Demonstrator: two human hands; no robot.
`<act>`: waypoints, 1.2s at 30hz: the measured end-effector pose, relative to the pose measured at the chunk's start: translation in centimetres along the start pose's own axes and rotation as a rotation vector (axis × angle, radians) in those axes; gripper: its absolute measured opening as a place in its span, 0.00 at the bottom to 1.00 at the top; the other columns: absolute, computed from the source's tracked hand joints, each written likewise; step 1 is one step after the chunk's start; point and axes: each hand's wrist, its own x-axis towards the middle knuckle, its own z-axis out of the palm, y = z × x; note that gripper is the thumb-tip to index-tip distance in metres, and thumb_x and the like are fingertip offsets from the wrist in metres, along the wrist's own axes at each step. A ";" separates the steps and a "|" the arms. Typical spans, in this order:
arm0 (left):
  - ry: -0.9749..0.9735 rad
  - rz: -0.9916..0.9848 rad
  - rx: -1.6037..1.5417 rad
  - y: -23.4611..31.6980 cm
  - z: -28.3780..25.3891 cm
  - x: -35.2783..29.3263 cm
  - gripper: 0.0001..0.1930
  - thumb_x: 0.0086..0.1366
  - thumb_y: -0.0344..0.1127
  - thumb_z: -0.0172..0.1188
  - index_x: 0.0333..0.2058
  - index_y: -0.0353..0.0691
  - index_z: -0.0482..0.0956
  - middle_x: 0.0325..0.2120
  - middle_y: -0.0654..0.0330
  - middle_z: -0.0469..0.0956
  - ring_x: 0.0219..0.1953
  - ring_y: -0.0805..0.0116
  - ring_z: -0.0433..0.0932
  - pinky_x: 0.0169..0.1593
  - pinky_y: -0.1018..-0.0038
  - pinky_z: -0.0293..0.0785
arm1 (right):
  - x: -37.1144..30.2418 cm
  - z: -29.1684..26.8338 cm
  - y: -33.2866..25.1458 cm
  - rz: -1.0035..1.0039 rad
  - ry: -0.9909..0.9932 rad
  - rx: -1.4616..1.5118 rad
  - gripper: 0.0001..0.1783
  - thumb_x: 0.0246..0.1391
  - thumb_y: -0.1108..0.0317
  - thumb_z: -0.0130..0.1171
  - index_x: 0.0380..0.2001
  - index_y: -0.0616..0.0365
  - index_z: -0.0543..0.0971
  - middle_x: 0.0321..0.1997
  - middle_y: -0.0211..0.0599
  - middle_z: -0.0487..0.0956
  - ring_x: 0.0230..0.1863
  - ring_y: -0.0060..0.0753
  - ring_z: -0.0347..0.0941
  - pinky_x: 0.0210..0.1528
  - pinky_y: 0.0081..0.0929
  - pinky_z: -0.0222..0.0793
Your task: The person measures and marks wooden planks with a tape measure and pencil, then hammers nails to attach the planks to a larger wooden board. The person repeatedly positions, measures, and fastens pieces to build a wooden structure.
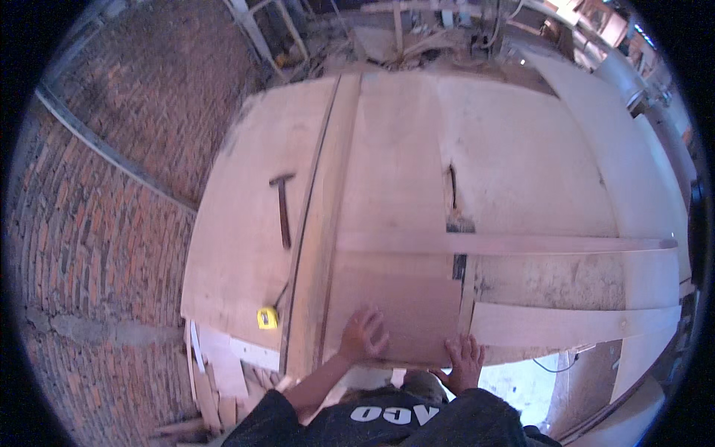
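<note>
A thin reddish-brown wood panel (410, 309) lies flat on the work table in front of me, its left side along a long wooden rail (334, 171). My left hand (364, 335) is over the panel's near left part, fingers spread and slightly blurred; whether it touches the panel I cannot tell. At the near right corner my right hand (463, 360) rests with its fingers stretched flat on the panel and the thumb by the near edge. Neither hand is wrapped round anything.
Left of the rail lie a hammer (283, 210) and a yellow tape measure (267, 318). A narrow dark slot (452, 186) with a curved dark piece sits mid-table. A long wood strip (521, 243) and a pale board (551, 324) lie on the right. A brick wall (97, 246) stands left.
</note>
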 end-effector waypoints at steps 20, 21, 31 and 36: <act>-0.257 0.100 0.118 -0.2 -1.7 -0.1 0.43 0.58 0.61 0.70 0.67 0.45 0.71 0.71 0.47 0.62 0.74 0.46 0.58 0.74 0.38 0.49 | 3.9 3.1 -1.1 -0.109 0.339 0.155 0.34 0.33 0.62 0.81 0.49 0.53 0.82 0.58 0.48 0.80 0.62 0.58 0.72 0.64 0.57 0.65; -0.255 0.101 0.102 -0.6 -1.1 0.6 0.42 0.58 0.60 0.70 0.67 0.45 0.72 0.70 0.47 0.62 0.74 0.46 0.58 0.74 0.38 0.48 | 3.9 3.5 -0.8 -0.064 0.297 0.124 0.33 0.33 0.62 0.81 0.48 0.53 0.83 0.58 0.49 0.80 0.62 0.58 0.72 0.65 0.57 0.65; 0.080 -0.010 0.043 -1.3 -1.1 9.7 0.39 0.60 0.58 0.70 0.61 0.35 0.76 0.63 0.42 0.70 0.66 0.42 0.69 0.72 0.44 0.57 | 6.2 2.4 -1.6 -0.112 0.336 0.153 0.30 0.43 0.62 0.78 0.52 0.55 0.83 0.64 0.50 0.77 0.67 0.58 0.68 0.69 0.53 0.61; 0.176 0.020 0.018 -1.9 1.1 18.2 0.37 0.63 0.55 0.68 0.62 0.31 0.74 0.62 0.39 0.69 0.67 0.41 0.66 0.74 0.49 0.55 | 6.4 3.0 -0.8 -0.109 0.314 0.161 0.32 0.43 0.61 0.79 0.54 0.53 0.82 0.65 0.51 0.76 0.67 0.58 0.68 0.69 0.54 0.61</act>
